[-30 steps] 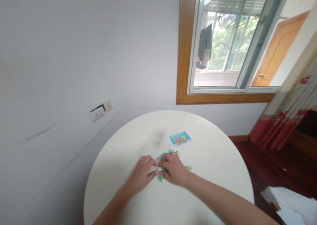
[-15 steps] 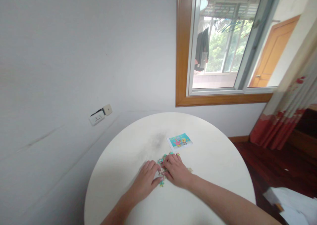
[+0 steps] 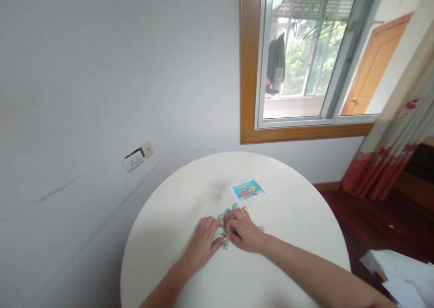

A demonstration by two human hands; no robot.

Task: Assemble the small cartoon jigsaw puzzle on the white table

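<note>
Bench holds puzzle pieces by left hand and around right hand; whether either grip is closed can't be made out.

And over on the pale wall, a white socket right beside a beige plate! Across right, a wooden window frame, a dark garment hanging beyond, then a red-bottomed curtain above dark-red floor!
</note>
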